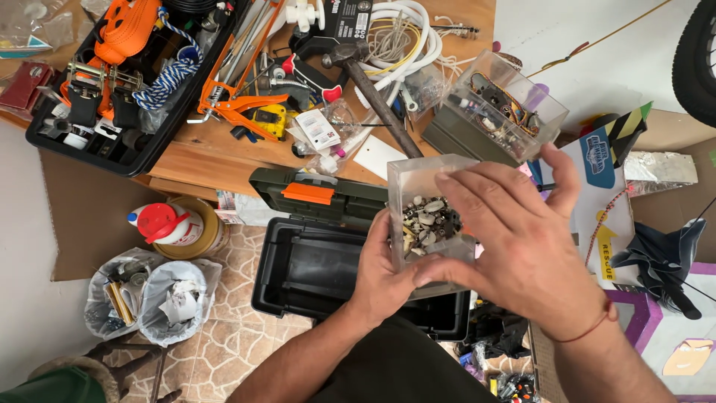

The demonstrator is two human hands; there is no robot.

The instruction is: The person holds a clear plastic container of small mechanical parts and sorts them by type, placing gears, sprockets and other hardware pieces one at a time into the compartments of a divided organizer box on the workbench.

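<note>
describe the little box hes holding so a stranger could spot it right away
Over the open black toolbox on the floor, both hands hold a small clear plastic box. Unlike the clear box of wires on the table, it is full of pale shells.

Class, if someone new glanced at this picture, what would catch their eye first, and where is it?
Front and centre, the left hand and right hand hold a clear plastic box of small shells above an open black toolbox. Upper left, bright orange pliers lie on the cluttered wooden table.
</note>
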